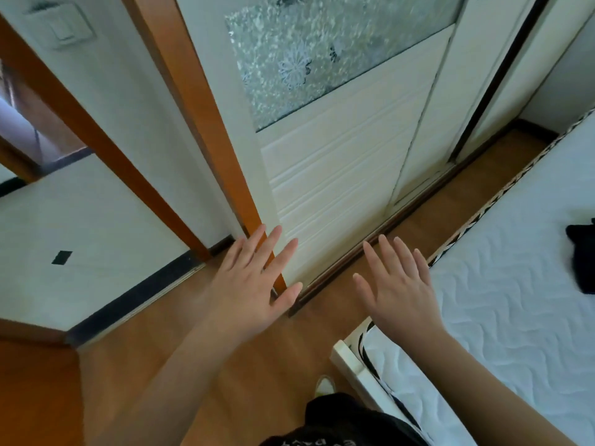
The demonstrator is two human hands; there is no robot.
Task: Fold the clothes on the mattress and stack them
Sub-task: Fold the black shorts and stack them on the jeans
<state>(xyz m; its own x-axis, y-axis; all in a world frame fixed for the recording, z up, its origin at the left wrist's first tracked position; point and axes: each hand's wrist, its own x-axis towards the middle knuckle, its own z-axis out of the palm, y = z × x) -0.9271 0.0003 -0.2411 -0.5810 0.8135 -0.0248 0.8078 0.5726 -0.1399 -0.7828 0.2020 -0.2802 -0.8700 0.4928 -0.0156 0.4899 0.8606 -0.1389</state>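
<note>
While hands point(399, 294) spread, clothes point(582, 255) rightward, apart

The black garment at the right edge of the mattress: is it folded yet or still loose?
Still loose, as far as visible: the black garment lies crumpled with an uneven outline on the mattress, partly cut off by the frame.

No text can be read with any certainty. The only lettering shows on the dark garment point(351, 423) worn by the person, at the bottom edge of the head view: a short row of pale capital letters, seen upside down and cut off by the frame, too blurred to spell out. The wall switch point(66, 25), the frosted glass panel point(322, 56) with its flower pattern and the mattress point(515, 284) carry no readable labels, brands or numbers
</note>
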